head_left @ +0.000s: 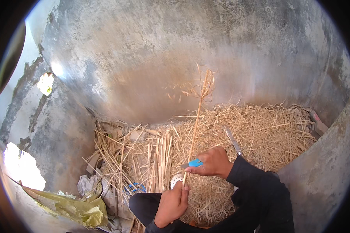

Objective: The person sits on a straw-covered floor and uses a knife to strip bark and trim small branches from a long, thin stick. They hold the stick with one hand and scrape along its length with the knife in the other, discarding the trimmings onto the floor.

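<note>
My left hand (172,205) is closed round the lower end of a long, dry plant stalk (195,130). The stalk leans up and away from me, and thin curled strips spread out at its far tip. Closed on a blue-handled knife (195,163), my right hand (214,162) is just above the left. The knife's short grey blade lies against the stalk, and my thumb is beside it. A white piece with round holes (176,180), perhaps part of a shoe, shows near my left hand.
Straw shavings (260,134) cover the floor ahead and right, with a metal-bladed tool (232,140) on them. Long split stalks (163,155) lie to the left. A yellowish plastic sheet (72,209) is at lower left. A stained grey wall (175,50) rises ahead.
</note>
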Tool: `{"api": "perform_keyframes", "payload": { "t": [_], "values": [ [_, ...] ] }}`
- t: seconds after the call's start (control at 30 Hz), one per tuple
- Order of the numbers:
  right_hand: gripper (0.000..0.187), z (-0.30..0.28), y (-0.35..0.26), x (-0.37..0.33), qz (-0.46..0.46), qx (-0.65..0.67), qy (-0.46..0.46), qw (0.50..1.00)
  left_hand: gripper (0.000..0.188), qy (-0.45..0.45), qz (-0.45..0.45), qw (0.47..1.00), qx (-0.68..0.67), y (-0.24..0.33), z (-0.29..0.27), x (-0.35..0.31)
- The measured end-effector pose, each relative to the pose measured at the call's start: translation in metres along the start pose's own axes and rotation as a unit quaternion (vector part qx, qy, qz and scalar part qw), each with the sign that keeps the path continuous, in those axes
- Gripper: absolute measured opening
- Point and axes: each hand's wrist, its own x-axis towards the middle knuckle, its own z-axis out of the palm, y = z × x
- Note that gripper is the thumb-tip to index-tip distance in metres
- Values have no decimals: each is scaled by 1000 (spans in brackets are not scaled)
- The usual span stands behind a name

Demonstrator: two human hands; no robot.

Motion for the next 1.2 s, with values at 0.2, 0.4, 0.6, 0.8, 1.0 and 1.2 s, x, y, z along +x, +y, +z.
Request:
{"api": "perform_keyframes", "payload": {
  "t": [0.2,0.4,0.6,0.8,1.0,1.2],
  "values": [
    [74,-6,72,12,167,-106,-7,980,17,-44,-13,997,-61,8,7,-6],
    [78,0,23,10,76,-50,-5,996,19,-30,-38,996,-79,6,0,-1],
    [72,-15,86,22,163,-93,18,982,18,-70,-31,995,-67,13,0,-3],
    [73,-14,45,12,54,-91,46,993,18,-36,-19,999,-33,11,1,-9],
    [80,-44,156,15,260,-151,143,943,18,-89,-13,993,-74,28,-2,-24],
    [79,-51,129,12,336,-62,119,932,24,-98,-47,987,-119,9,-2,-12]
  ]
}}
